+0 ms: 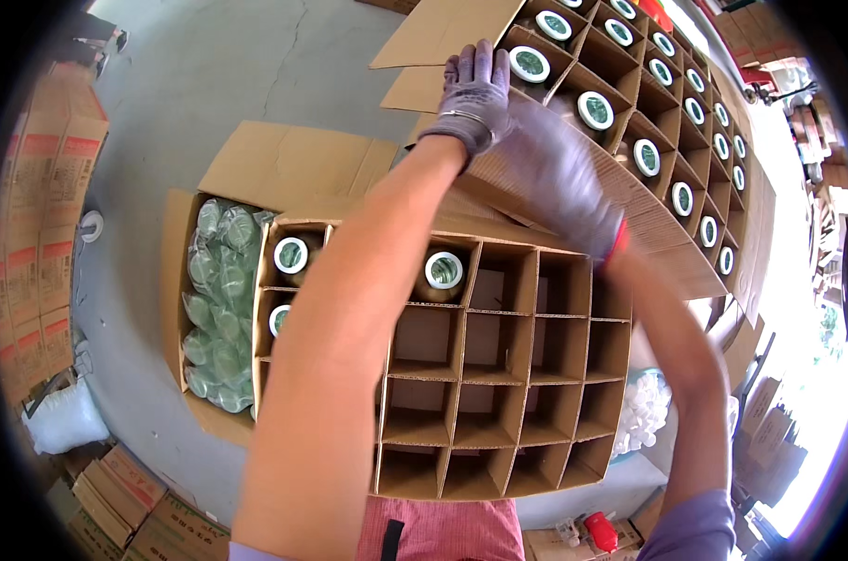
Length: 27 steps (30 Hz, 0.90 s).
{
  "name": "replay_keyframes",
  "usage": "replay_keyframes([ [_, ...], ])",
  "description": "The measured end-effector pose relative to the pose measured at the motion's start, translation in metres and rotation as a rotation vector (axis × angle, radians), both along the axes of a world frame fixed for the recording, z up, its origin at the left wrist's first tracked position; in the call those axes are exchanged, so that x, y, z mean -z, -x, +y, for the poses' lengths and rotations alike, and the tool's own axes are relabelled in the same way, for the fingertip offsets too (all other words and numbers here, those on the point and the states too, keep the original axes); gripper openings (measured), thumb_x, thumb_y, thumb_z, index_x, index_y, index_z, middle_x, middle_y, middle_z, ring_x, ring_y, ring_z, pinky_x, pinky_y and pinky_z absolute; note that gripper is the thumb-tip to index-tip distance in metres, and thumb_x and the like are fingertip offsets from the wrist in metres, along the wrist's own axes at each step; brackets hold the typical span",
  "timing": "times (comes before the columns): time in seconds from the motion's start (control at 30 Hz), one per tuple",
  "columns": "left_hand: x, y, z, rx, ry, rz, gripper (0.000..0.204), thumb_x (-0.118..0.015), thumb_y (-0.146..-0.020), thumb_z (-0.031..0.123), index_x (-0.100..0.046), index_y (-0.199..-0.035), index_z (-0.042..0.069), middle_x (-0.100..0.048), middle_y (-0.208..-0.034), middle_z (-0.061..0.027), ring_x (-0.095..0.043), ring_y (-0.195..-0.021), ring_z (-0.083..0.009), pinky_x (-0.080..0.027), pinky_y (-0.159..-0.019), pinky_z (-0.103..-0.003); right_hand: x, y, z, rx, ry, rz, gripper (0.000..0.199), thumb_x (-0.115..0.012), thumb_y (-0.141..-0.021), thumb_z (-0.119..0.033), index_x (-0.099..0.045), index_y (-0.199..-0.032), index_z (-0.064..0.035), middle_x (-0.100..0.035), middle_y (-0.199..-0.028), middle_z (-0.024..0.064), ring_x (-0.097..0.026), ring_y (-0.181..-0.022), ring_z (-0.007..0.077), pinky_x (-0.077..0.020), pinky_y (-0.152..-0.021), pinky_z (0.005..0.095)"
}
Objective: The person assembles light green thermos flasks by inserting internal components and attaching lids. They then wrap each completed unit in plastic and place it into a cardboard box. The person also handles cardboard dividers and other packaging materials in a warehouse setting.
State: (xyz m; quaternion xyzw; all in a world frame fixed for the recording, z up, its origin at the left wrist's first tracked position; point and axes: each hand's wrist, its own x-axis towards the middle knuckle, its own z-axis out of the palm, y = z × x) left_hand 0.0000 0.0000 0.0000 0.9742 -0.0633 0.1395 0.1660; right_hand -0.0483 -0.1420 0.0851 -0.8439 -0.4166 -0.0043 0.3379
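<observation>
- Our left hand (477,93), in a grey knit glove, lies flat with fingers spread on the edge of the far brown cardboard carton (630,201), holding nothing
- Our right hand (557,178), gloved the same, reaches across that carton's near wall; motion blur hides the fingers, so we cannot tell whether they are wide or closed on anything
- The far carton is divided into cells, each filled with a brown glass jar with a white-rimmed green lid (594,109); the jars nearest both hands sit in its left corner
- The near brown cardboard carton with a divider grid (499,374) is right below our forearms; three jars (443,269) stand in its top-left cells, and the rest we can see are open
- Risk, as we judge it: our crossed forearms hide the near carton's left cells, so a jar brought down blind could strike a divider edge and tip
- Leaning on the far carton's edge could buckle it and jostle the jars behind it
- Left of the grid, an open box of green bagged lids (220,309) touches the near carton; the grey floor (209,75) beyond is open room
- To the right, a pile of white caps (644,416) sits close, so space is tight there
</observation>
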Motion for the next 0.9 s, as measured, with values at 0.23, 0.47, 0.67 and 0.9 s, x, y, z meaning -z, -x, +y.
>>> replay_keyframes([
  [0.23, -0.032, -0.001, 0.007, 0.209, -0.059, 0.099, 0.084, -0.050, -0.090, 0.061, -0.035, -0.143, -0.003, -0.025, -0.151, -0.0252, -0.026, -0.139, -0.0399, -0.025, -0.115, -0.047, 0.127, 0.157, 0.004, 0.026, 0.496, 0.119, 0.047, -0.069, -0.079, -0.019, -0.056, -0.124, -0.0164, -0.052, -0.113, 0.0187, -0.059, -0.097, 0.0341, -0.0536, -0.081, 0.0435],
  [0.47, -0.063, -0.004, 0.007, 0.193, -0.032, 0.402, 0.075, -0.054, -0.092, 0.050, -0.036, -0.144, -0.001, -0.018, -0.156, -0.0205, -0.019, -0.144, -0.0340, -0.022, -0.117, -0.040, 0.021, 0.133, -0.022, 0.108, 0.288, 0.189, 0.062, -0.075, -0.075, -0.023, -0.051, -0.131, -0.0107, -0.051, -0.117, 0.0198, -0.051, -0.110, 0.0382, -0.0460, -0.095, 0.0464],
  [0.67, -0.049, -0.005, 0.023, 0.167, -0.063, 0.372, 0.071, -0.059, -0.090, 0.041, -0.036, -0.143, 0.000, -0.018, -0.156, -0.0199, -0.022, -0.143, -0.0356, -0.022, -0.117, -0.042, -0.159, 0.046, -0.125, 0.522, -0.172, 0.068, 0.054, -0.076, -0.080, -0.017, -0.056, -0.129, -0.0047, -0.062, -0.106, 0.0137, -0.062, -0.096, 0.0207, -0.0510, -0.084, 0.0335],
  [0.9, -0.050, -0.003, 0.002, 0.127, -0.118, 0.333, 0.072, -0.059, -0.089, 0.040, -0.035, -0.144, 0.000, -0.019, -0.155, -0.0186, -0.026, -0.141, -0.0358, -0.025, -0.115, -0.046, -0.110, -0.137, -0.186, 0.749, 0.193, -0.187, 0.059, -0.072, -0.077, -0.032, -0.057, -0.130, -0.0130, -0.069, -0.098, 0.0144, -0.067, -0.088, 0.0258, -0.0519, -0.081, 0.0381],
])
